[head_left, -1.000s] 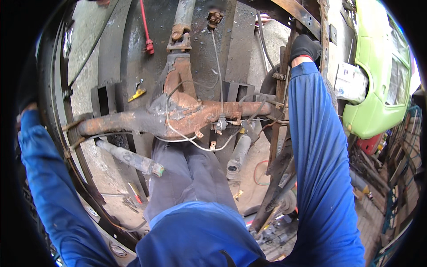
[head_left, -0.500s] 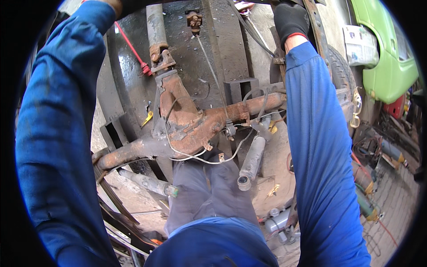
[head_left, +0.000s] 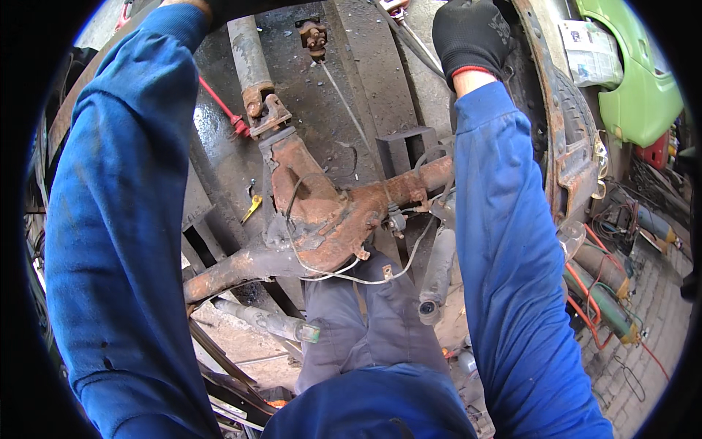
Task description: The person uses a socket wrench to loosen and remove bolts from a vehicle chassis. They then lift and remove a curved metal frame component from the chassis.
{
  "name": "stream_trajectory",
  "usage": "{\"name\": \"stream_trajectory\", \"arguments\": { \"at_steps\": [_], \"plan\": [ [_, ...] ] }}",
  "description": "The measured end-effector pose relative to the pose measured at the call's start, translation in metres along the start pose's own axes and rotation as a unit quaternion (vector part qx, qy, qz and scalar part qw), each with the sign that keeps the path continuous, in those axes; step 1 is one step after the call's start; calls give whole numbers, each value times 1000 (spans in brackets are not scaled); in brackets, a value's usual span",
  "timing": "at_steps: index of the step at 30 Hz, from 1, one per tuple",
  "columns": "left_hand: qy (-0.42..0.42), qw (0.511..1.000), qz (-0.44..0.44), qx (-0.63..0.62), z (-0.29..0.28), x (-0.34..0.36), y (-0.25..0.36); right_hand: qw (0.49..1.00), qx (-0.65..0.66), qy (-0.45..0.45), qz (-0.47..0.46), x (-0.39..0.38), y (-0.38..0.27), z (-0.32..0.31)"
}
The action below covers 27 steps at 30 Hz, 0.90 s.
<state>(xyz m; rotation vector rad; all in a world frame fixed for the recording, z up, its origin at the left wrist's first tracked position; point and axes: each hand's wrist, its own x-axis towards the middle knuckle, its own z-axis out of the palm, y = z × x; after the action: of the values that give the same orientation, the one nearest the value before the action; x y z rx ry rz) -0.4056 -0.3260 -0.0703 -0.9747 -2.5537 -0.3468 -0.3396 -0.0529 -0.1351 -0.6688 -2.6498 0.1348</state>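
Observation:
My right hand, in a black glove with a red cuff, is raised at the top right with its fingers curled closed. It is beside a dark, riveted metal frame rail; what lies inside the fingers is hidden. My left arm reaches up to the top left, where only the wrist shows and the fingers are out of sight. Below and between my arms lies a rusty axle with its differential housing, joined to a grey driveshaft. A thin brake line loops across the housing.
Shock absorbers hang near my legs. A red-handled tool and a yellow tool lie beyond the axle. At right are a tyre, a green car body, gas cylinders and hoses.
The whole view has shifted, so the axle sits further right and slightly lower. More of the rail and its rusty bracket shows beside my right arm. Both arms remain raised.

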Motion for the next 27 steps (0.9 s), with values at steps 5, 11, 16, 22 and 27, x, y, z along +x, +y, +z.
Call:
{"name": "stream_trajectory", "arguments": {
  "at_steps": [5,11,16,22,27],
  "plan": [
    [11,1000,-6,11,1,-4,-5,998,-48,38,22,-19,-25,11],
    [12,999,30,-23,-7,-4,-2,997,49,30,45,-18,-17,13],
    [-11,1000,20,14,-13,3,14,983,-92,1,-155,4,21,5],
    [-54,998,7,14,-21,6,19,992,87,35,80,21,21,6],
    [-60,998,25,19,-25,1,23,975,130,-20,178,3,3,-5]
  ]
}}
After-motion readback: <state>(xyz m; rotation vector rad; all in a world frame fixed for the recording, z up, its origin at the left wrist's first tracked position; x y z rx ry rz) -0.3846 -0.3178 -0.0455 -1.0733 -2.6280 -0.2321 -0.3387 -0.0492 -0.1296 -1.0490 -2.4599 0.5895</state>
